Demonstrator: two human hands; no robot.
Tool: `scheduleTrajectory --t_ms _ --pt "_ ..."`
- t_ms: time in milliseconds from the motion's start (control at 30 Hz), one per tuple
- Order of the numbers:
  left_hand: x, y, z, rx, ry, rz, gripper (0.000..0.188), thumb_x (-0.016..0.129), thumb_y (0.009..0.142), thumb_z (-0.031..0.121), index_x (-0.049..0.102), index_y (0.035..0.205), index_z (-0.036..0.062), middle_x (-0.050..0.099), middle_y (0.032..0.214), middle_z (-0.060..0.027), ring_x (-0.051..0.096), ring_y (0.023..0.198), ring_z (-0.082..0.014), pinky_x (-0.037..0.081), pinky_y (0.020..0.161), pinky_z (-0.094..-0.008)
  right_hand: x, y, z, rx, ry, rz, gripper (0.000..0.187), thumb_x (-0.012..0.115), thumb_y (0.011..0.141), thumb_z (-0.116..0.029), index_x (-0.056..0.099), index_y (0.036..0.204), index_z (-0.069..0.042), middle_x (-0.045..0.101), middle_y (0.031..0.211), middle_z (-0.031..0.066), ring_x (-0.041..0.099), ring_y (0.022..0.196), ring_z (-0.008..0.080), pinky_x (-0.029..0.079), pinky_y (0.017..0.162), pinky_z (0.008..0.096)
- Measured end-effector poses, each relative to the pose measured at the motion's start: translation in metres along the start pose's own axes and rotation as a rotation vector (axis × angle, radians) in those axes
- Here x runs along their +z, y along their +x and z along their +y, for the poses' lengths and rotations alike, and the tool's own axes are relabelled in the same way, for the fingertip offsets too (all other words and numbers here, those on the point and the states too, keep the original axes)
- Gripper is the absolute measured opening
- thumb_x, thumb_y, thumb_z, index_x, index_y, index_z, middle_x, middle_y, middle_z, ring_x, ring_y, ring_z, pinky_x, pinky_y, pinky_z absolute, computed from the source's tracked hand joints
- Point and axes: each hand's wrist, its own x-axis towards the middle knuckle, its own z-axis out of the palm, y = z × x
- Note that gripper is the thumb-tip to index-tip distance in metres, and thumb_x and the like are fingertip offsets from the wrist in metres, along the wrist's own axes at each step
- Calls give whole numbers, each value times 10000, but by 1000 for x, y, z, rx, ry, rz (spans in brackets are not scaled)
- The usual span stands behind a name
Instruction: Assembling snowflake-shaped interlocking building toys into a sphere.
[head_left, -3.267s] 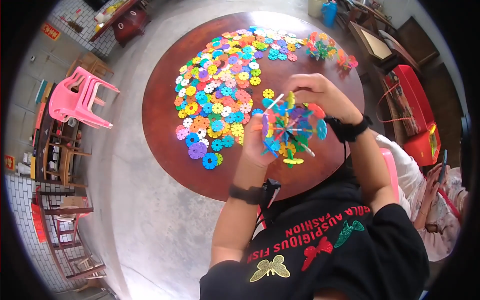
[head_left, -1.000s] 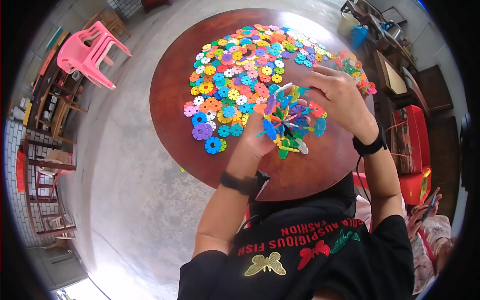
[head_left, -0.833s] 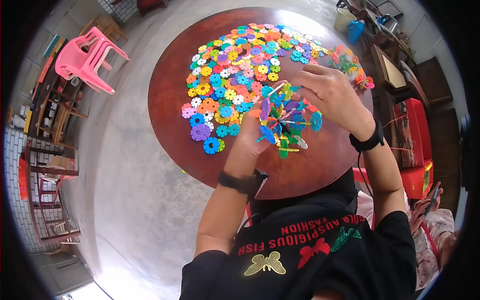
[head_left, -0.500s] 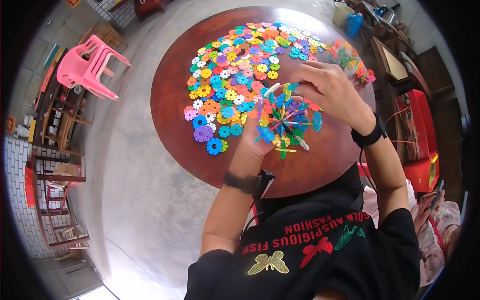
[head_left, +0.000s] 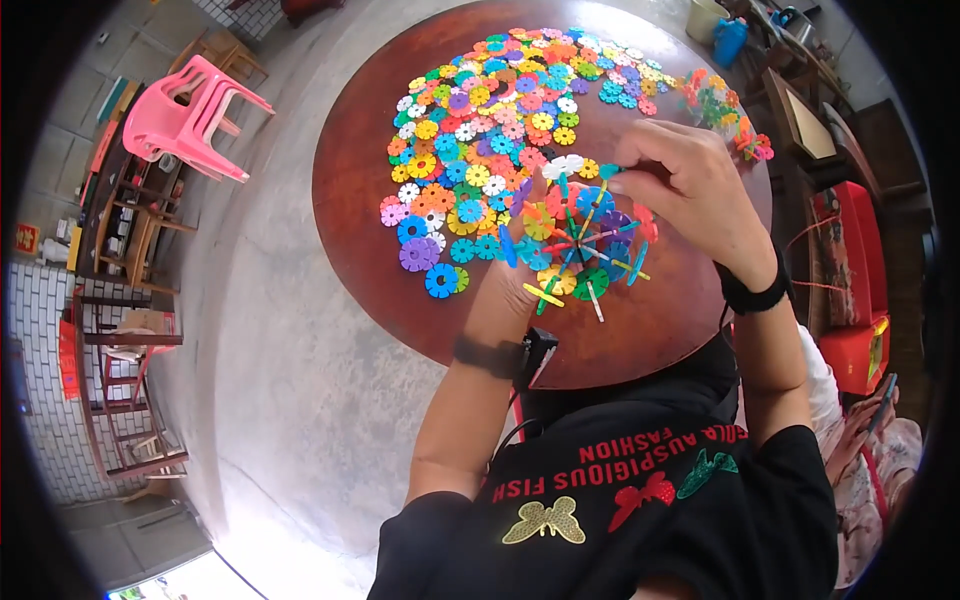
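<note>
A round cluster of interlocking plastic snowflake discs [head_left: 580, 243], in many colours with spokes meeting at its middle, is held up above the near part of the table. Behind and under it is my left hand [head_left: 507, 290], supporting it, with most of the fingers hidden by the discs. My right hand [head_left: 690, 180] reaches over from the right, thumb and forefinger pinched on a small teal disc [head_left: 608, 172] at the cluster's top edge. Beyond my hands, a wide spread of loose snowflake discs [head_left: 470, 135] covers the far left of the round brown table [head_left: 350, 240].
More joined discs [head_left: 712, 98] stand at the table's right edge. Stacked pink plastic chairs [head_left: 175, 125] are at the left, and wooden furniture [head_left: 120, 390] lines that wall. Close on my right, another person's hand [head_left: 855, 430] holds a phone.
The cluster has turned in my hands, showing its spokes from a different side. My right hand's fingers have closed on a teal disc at its top. The whole view has shifted slightly.
</note>
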Motion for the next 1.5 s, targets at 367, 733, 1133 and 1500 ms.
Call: scheduleTrajectory --t_ms 367,733,1133,1500 --pt "-5 -1 2 -74 -96 -249 494 408 943 471 533 1096 17 654 901 -150 653 559 -245 558 405 -298 -1 -12 -9 120 77 31 173 681 723 -68 522 731 1 525 616 115 516 540 268 408 518 339" --pt "15 -17 1 4 41 88 453 423 927 467 580 1069 67 670 872 -123 639 550 -225 536 418 -309 0 -14 -11 180 133 24 160 678 722 -64 533 749 -2 544 628 109 549 560 261 422 528 331" --pt "5 -13 -2 25 -111 -9 444 450 919 454 573 1107 71 676 900 -165 665 597 -283 564 438 -356 -2 -16 -14 177 109 9 168 676 723 -71 525 744 -1 541 623 108 547 561 270 417 524 335" --pt "4 -8 -7 39 -185 -77 548 451 907 537 510 1237 103 648 1028 -136 661 813 -299 579 611 -409 -5 -11 -5 141 113 13 110 638 767 -65 547 765 -4 544 648 114 552 581 282 425 545 337"
